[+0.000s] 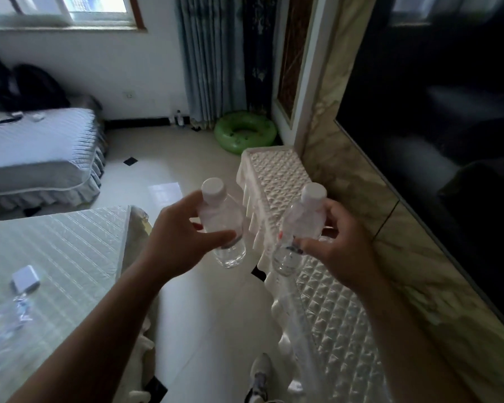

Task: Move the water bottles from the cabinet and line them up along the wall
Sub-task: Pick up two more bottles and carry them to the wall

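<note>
I hold two clear plastic water bottles with white caps, upright, in front of me above the floor. My left hand (175, 231) grips the left bottle (221, 216) around its middle. My right hand (332, 245) grips the right bottle (300, 228), which hangs over the edge of the low cabinet (277, 175) with a white quilted cover. Two more bottles (178, 117) stand on the floor against the far wall, beside the curtain.
The cabinet runs along the right wall under a large dark screen (437, 141). A table with a pale cover (56, 257) sits at left, a bed (38, 152) behind it. A green swim ring (245, 132) lies on the tiled floor near the curtain.
</note>
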Motion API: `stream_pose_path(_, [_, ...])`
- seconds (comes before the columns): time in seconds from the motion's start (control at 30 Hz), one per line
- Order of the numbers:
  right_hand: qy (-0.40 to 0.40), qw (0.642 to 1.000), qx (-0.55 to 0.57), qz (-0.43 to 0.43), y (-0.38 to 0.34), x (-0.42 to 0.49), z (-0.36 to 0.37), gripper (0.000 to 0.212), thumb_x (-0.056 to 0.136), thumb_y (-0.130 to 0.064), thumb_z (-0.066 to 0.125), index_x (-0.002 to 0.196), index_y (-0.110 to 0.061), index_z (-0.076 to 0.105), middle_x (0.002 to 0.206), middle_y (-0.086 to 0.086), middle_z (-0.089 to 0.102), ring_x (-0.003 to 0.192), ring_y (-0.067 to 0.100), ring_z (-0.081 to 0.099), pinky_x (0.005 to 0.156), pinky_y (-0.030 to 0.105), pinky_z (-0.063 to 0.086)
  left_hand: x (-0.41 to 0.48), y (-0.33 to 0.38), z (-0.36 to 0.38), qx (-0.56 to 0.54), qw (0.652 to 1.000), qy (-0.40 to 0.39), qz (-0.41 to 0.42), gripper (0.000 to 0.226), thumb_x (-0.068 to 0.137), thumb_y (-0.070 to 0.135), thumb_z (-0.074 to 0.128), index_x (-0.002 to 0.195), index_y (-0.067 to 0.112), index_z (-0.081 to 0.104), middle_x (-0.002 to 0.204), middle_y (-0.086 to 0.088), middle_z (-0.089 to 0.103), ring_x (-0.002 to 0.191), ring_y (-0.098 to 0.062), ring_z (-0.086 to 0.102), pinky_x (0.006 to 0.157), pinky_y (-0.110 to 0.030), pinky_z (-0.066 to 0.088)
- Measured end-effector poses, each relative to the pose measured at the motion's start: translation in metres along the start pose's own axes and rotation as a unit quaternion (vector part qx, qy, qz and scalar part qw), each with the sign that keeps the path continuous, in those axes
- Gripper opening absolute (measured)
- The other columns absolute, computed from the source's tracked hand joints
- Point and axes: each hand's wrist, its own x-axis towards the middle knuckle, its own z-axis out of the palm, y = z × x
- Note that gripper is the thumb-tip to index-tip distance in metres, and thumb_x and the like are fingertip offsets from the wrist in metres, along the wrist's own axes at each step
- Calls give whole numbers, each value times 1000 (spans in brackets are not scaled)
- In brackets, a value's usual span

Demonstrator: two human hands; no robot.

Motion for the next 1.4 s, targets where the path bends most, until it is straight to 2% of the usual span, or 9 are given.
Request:
stream_pose_path(0.07, [-16,1000,11,-1,5,35,5,64,56,-35,84,114,-40,58,102,-15,69,94,6,66,82,40,58,27,-5,-4,7,1000,12,-7,64,53,32,92,110,40,64,96,15,73,91,-4,70,83,-38,59])
stream_pose_path(0.17, [-40,999,12,-6,9,90,11,63,59,-28,87,114,-38,58,102,-15,69,95,5,66,82,40,58,68,-10,-5,11,999,31,-15,64,49,39,89,109,38,65,94,17,73,90,-3,69,81,-32,59])
stream_pose_path(0.27, [-57,998,7,-20,13,144,17,67,58,-30,87,117,-38,57,105,-12,69,96,7,66,83,41,58,105,-18,-6,7,999,48,-26,69,52,32,92,115,30,66,98,13,73,93,-6,70,84,-34,58])
stream_pose_path(0.4, [-78,996,10,-30,14,204,27,70,55,-33,86,119,-37,57,106,-10,69,98,9,66,84,42,58,144,-28,-12,-2,996,78,-38,67,50,39,87,113,33,66,98,14,74,94,-7,70,83,-31,57])
stream_pose_path(0.57, [-122,992,-1,-37,6,271,49,75,54,-37,87,122,-37,55,109,-8,68,99,12,66,83,44,58,189,-44,-27,4,992,112,-55,62,57,17,94,111,30,67,97,12,74,93,-6,70,81,-28,58])
stream_pose_path(0.63, [-129,991,-8,-44,1,295,63,76,54,-37,88,123,-37,54,110,-8,68,100,12,66,83,43,58,209,-56,-36,-4,991,117,-61,62,57,14,93,112,28,67,98,9,74,94,-9,70,82,-32,59])
stream_pose_path(0.77, [-137,989,-12,-58,-12,343,97,75,55,-32,86,124,-33,56,108,-9,69,97,7,66,82,36,58,253,-86,-57,-23,990,123,-62,62,52,28,89,111,28,67,99,6,74,95,-14,71,83,-44,58])
stream_pose_path(0.93, [-147,987,-24,-68,-28,409,146,71,57,-28,87,122,-32,57,106,-10,70,97,6,66,85,36,57,319,-120,-89,-19,991,122,-53,64,51,40,86,112,31,66,101,10,73,96,-11,69,83,-44,58])
stream_pose_path(1.4, [-151,987,-15,-54,-76,587,281,68,63,-18,85,123,-33,57,106,-10,69,98,4,65,88,33,55,502,-209,-202,-18,993,110,-40,63,53,41,87,112,37,63,104,11,71,99,-13,68,86,-43,57])
